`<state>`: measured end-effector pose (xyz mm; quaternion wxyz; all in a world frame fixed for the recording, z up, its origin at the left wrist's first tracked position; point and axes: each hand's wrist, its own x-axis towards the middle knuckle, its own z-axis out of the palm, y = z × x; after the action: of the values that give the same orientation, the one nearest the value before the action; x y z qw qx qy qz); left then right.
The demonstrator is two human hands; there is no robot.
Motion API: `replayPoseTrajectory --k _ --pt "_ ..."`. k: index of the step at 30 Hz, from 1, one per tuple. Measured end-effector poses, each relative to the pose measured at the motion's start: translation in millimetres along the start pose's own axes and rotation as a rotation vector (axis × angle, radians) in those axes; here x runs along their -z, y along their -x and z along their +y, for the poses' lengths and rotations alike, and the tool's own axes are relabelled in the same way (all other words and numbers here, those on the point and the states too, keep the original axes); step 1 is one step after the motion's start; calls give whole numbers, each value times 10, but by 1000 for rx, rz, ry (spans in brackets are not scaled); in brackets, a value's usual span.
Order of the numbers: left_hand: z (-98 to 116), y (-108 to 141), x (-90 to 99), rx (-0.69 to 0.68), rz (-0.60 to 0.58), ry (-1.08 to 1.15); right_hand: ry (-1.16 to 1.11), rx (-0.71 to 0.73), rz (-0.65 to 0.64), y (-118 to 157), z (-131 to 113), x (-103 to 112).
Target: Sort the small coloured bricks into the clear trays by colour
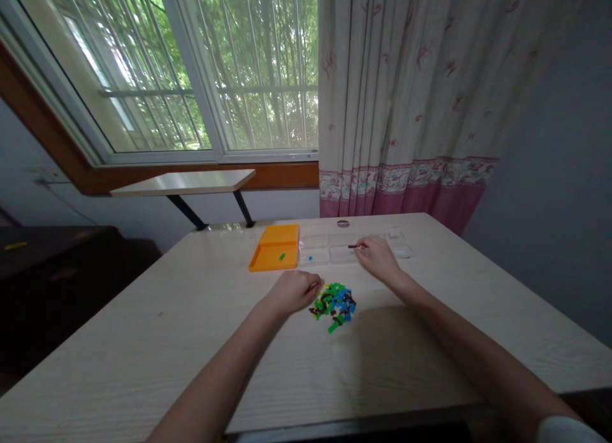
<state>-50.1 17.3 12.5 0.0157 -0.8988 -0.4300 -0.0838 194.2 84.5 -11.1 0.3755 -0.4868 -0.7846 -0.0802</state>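
A small dark brown brick (352, 246) is pinched in the fingertips of my right hand (377, 258), above the clear plastic trays (340, 257). My left hand (294, 291) is closed at the left edge of a pile of small bricks (335, 303); whatever its fingers hold is too small to make out. Green, blue, yellow and dark brown pieces make up the pile. One blue brick (310, 258) lies in a clear compartment. Left of the trays, an orange case (275, 234) lies open with a green brick (282, 256) in it.
A dark round spot (343, 224) is near the table's (191, 341) back edge. At the back left, a raised shelf (191, 183) stands on black legs. Behind the table are a barred window (258, 67) and a curtain (382, 111). Dark furniture (57, 271) is to the left.
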Motion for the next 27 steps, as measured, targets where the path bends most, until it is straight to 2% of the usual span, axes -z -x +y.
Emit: replayPoseTrajectory --k 3,7,12,18,22,27 --pt "2 -1 -5 1 -19 28 33 -54 -9 10 79 -80" --pt "-6 -13 -41 -9 7 99 54 -58 8 5 97 -80" --pt "-22 -38 -90 -31 -41 81 4 34 -66 43 -40 -5" --pt "-40 -44 -126 -44 -36 89 -100 157 -197 326 -244 16" --pt "-33 -49 -148 -41 -36 82 -199 177 -255 439 -319 26" --pt "-17 -67 -173 -39 -11 84 -232 183 -284 421 -382 19"
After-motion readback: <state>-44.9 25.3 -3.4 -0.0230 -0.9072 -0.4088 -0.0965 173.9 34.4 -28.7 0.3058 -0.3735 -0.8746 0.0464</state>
